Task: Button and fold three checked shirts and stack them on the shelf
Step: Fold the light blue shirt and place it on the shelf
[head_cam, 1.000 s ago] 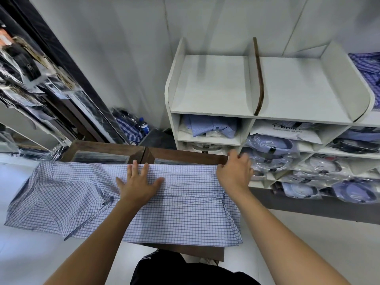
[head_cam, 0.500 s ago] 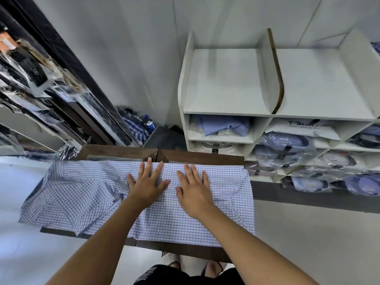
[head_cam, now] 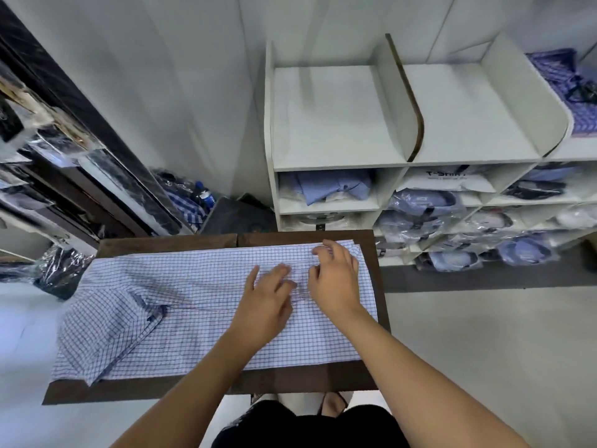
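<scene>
At mid-desk both hands work the placket of the blue-and-white checked cotton shirt [head_cam: 200, 295]: the left hand [head_cam: 263, 307] lies on the cloth with fingers [head_cam: 277, 273] nearly straight and close together, the right hand [head_cam: 336, 282] curls its fingers [head_cam: 318, 250] as if pinching the front edge, though blur hides any button. A tug could drag the smoothed panels askew. The shirt's hem reaches the dark brown wooden desk [head_cam: 323, 379] at its right edge; the white shelf [head_cam: 336, 163] beyond has bare top bays.
</scene>
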